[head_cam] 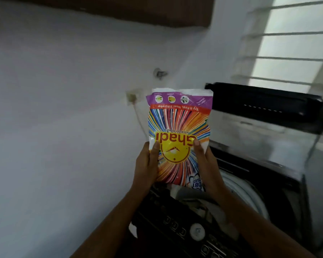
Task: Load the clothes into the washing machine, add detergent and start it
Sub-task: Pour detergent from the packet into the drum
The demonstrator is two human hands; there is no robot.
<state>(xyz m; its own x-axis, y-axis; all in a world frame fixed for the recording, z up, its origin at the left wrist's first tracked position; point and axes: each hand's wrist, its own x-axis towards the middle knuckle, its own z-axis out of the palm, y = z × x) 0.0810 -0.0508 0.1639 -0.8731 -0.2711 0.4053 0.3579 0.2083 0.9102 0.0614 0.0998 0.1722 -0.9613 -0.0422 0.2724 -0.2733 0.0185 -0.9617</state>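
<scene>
Both hands, left hand [145, 164] and right hand [207, 164], pinch my detergent packet [179, 135] upside down by its sides. Below them I see clothes [198, 200] in the open washing machine [250, 192]; pouring powder and pressing start remain, I judge.

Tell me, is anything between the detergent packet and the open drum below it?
Nothing visible blocks it. Both the left hand and the right hand hold the detergent packet above the drum, and the lid stands raised behind.
</scene>
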